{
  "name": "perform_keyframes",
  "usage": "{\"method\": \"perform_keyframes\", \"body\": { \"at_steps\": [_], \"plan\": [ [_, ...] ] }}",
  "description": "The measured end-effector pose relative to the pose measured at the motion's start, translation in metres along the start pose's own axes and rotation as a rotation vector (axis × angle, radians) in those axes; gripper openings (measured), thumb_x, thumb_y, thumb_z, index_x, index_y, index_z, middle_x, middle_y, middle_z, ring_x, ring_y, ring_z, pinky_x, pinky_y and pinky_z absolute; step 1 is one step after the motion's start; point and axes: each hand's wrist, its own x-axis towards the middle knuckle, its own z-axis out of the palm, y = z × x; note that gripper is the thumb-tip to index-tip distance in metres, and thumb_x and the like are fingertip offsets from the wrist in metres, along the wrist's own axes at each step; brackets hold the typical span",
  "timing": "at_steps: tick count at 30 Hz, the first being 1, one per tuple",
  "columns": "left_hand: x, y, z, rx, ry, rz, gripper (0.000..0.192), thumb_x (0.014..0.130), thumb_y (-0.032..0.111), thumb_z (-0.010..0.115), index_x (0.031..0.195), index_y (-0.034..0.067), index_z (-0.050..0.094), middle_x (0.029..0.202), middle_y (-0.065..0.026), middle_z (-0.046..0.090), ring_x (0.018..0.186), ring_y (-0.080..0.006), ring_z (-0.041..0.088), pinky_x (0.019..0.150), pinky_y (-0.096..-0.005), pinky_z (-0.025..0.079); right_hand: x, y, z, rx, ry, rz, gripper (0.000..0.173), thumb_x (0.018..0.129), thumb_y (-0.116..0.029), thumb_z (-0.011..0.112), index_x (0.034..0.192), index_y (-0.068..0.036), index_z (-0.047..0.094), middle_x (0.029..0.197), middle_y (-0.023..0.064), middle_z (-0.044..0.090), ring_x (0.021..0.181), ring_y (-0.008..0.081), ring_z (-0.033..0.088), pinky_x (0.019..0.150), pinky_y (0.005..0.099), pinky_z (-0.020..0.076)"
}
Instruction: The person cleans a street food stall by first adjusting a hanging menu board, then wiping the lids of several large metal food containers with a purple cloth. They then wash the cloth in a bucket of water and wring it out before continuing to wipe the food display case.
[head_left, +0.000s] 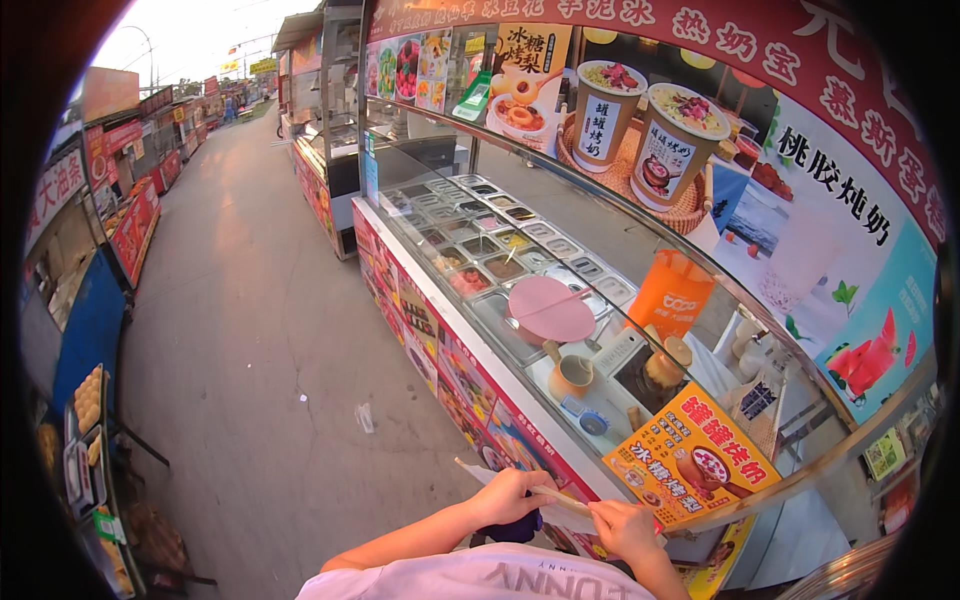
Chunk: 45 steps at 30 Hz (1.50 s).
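Observation:
My left hand and my right hand are close together in front of my chest. Both grip a thin, pale stick-like thing, probably wooden, with white paper or film around or beside it. Its narrow tip sticks out past my left hand. My fingers hide parts of it, so I cannot tell exactly what it is. Just beyond my hands, a glass-fronted food stall carries an orange printed menu sign.
Behind the glass are metal topping pans, a pink round lid, a small handled pot and an orange bag. A paved lane runs at left. Trays of round food stand on a rack at far left.

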Motion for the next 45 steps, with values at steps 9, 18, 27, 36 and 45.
{"method": "perform_keyframes", "body": {
  "at_steps": [9,18,27,36,45],
  "plan": [
    [-0.012,0.023,0.033,-0.031,-0.035,-0.026,0.023,0.091,0.02,0.073,0.108,0.005,0.067,0.082,-0.0149,0.071,0.075,-0.0272,0.069,0.072,-0.036,0.054,-0.037,-0.016,-0.016,0.13,0.069,0.09,0.015,0.082,-0.017,0.076,0.095,-0.009,0.074,0.079,0.0061,0.07,0.065,0.0263,0.068,0.056,0.0356,0.0528],
    [-0.036,0.031,0.047,-0.01,-0.103,-0.001,0.022,0.09,0.017,0.073,0.109,0.006,0.068,0.092,-0.0115,0.073,0.08,-0.023,0.069,0.077,-0.034,0.054,-0.065,-0.01,-0.017,0.33,0.046,0.05,0.009,0.083,-0.011,0.073,0.091,-0.008,0.075,0.083,0.0084,0.073,0.07,0.0263,0.071,0.058,0.0342,0.0532],
    [-0.064,0.043,0.051,0.026,-0.026,-0.16,0.021,0.09,0.017,0.074,0.107,0.006,0.07,0.088,-0.0131,0.072,0.079,-0.0225,0.069,0.076,-0.0337,0.054,-0.063,-0.027,-0.021,0.398,-0.055,0.233,0.009,0.087,-0.013,0.071,0.09,-0.006,0.066,0.073,0.0069,0.068,0.056,0.0235,0.065,0.052,0.0351,0.0481],
    [-0.072,0.028,0.046,-0.057,0.062,-0.21,0.017,0.091,0.013,0.072,0.105,0.005,0.069,0.089,-0.0105,0.072,0.085,-0.0172,0.068,0.081,-0.0334,0.053,-0.068,-0.015,-0.039,0.558,-0.216,0.488,0.013,0.088,-0.013,0.074,0.087,-0.001,0.069,0.068,0.0041,0.064,0.055,0.0055,0.056,0.051,0.0251,0.043],
    [-0.066,0.019,0.046,-0.131,0.081,-0.289,0.018,0.093,0.016,0.072,0.107,0.005,0.07,0.092,-0.0053,0.071,0.087,-0.0128,0.063,0.082,-0.031,0.053,-0.08,-0.017,-0.052,0.642,-0.094,0.454,0.01,0.087,-0.011,0.072,0.09,-0.001,0.072,0.069,0.0042,0.066,0.056,0.0059,0.058,0.05,0.0248,0.0423]
  ]
}}
